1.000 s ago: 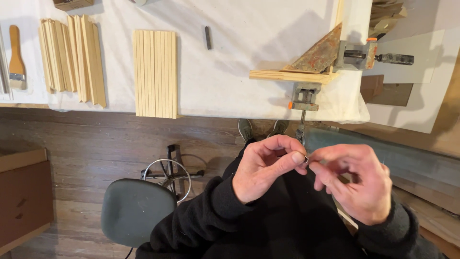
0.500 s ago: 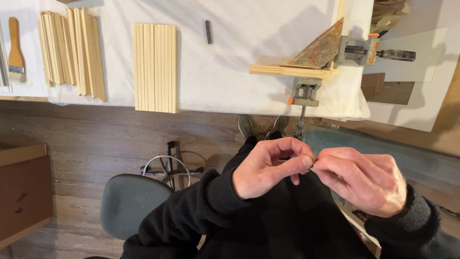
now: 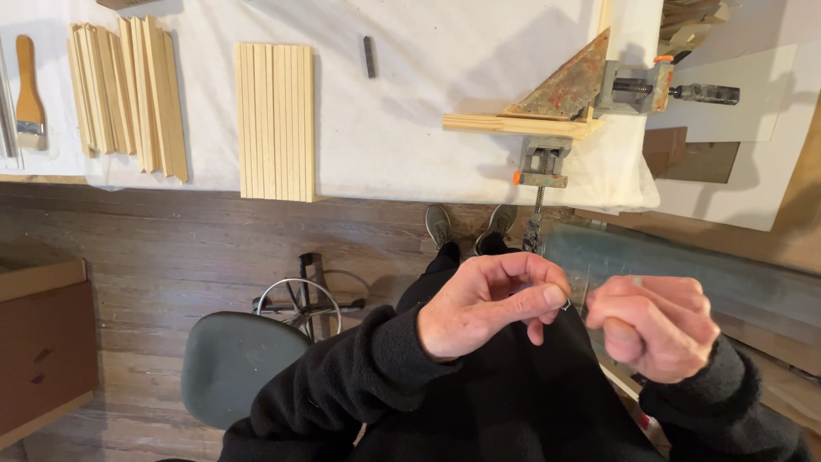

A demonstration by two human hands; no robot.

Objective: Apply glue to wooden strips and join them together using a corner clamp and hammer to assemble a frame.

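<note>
open floor below the table edge [image 3: 368, 192], stool [image 3: 239, 364] at left, corner clamp [image 3: 590, 94] crowding table's right end

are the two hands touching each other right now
Apart. The head view shows a narrow dark strip of sleeve between the left hand with its fingertips pinched together, and the right hand, curled just beside it.

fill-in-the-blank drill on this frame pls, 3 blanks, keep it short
1. The left hand pinches a tiny metal piece between thumb and ____.
2. The paintbrush lies at the table's far ____ edge in the view.
3. The green stool stands on a ____ floor.

Missing words: forefinger; left; wooden
</note>
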